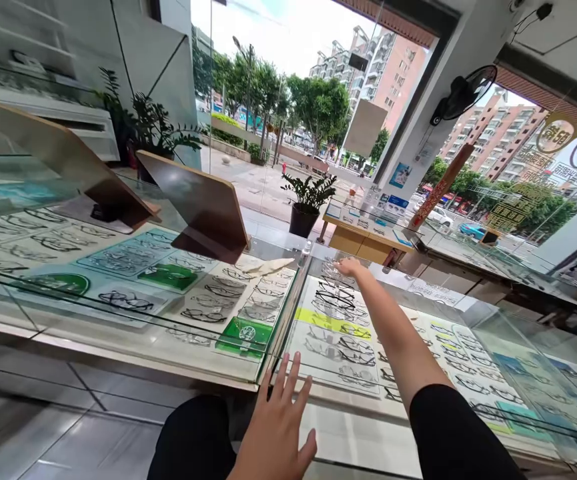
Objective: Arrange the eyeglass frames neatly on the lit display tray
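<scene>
- Head view: the right hand (349,268) stretches far out, palm down on the glass counter top (418,293) at its far edge, fingers flat and holding nothing.
- The left hand (275,427) hovers near the counter's front edge, fingers spread wide, empty.
- A white cloth (267,267) lies on the glass just left of the right hand, near it but apart.
- Rows of eyeglass frames (335,300) sit under the glass.
- Two tilted mirrors (195,203) stand on the left counter.
</scene>
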Demonstrator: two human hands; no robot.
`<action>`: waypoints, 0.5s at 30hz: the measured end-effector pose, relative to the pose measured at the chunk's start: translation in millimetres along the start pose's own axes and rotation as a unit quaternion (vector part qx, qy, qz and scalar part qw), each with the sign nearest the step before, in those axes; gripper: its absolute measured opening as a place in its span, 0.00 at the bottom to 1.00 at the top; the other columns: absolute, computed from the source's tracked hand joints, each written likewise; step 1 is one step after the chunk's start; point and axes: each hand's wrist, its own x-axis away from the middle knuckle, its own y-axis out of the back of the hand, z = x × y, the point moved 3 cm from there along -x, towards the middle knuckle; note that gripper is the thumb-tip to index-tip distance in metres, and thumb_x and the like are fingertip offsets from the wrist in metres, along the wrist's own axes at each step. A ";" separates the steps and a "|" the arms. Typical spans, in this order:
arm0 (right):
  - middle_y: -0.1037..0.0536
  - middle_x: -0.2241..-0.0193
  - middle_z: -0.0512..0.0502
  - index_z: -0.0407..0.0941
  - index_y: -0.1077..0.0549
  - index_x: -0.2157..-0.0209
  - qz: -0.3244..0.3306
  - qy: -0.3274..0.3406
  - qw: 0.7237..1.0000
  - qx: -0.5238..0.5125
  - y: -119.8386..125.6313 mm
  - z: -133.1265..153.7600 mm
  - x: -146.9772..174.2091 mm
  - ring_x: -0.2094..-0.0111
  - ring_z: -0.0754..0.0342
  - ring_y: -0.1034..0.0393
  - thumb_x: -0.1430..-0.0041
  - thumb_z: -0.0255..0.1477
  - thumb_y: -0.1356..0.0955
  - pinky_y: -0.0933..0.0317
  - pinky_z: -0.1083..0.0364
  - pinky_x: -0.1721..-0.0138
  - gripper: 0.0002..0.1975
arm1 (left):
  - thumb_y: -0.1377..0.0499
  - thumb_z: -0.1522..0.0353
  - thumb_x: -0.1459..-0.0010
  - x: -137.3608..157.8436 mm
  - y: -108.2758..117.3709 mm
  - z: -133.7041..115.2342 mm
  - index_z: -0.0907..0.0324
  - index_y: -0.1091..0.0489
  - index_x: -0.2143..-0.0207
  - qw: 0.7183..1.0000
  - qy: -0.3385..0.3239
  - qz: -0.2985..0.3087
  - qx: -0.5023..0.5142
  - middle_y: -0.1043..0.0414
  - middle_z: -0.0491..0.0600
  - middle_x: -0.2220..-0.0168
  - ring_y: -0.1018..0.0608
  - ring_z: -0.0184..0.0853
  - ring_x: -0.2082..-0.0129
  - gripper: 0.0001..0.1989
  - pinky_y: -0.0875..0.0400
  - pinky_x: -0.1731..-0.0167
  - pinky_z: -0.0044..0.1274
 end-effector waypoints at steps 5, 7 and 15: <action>0.42 0.24 0.29 0.36 0.37 0.24 -0.007 0.002 1.000 0.009 -9.0 4.8 -6.5 0.23 0.36 0.55 0.21 0.53 0.52 0.58 0.42 0.25 0.44 | 0.37 0.59 0.38 -1.9 -4.7 4.5 0.49 0.34 0.24 0.997 0.006 0.074 0.018 0.62 0.61 0.19 0.47 0.67 0.22 0.40 0.50 0.29 0.59; 0.42 0.24 0.30 0.35 0.35 0.25 -0.010 0.006 1.000 0.011 -10.9 5.8 -9.0 0.23 0.35 0.55 0.21 0.50 0.51 0.57 0.43 0.25 0.42 | 0.36 0.59 0.39 -4.4 -4.9 6.6 0.48 0.34 0.24 0.992 0.015 0.118 0.032 0.63 0.61 0.20 0.49 0.68 0.22 0.40 0.46 0.31 0.60; 0.42 0.24 0.30 0.34 0.30 0.28 -0.079 -0.017 0.997 0.003 6.1 8.2 17.1 0.24 0.34 0.52 0.21 0.46 0.53 0.58 0.42 0.26 0.41 | 0.36 0.57 0.38 -4.2 -13.9 14.9 0.46 0.30 0.27 0.989 0.010 0.141 0.029 0.59 0.58 0.20 0.44 0.69 0.23 0.37 0.41 0.31 0.59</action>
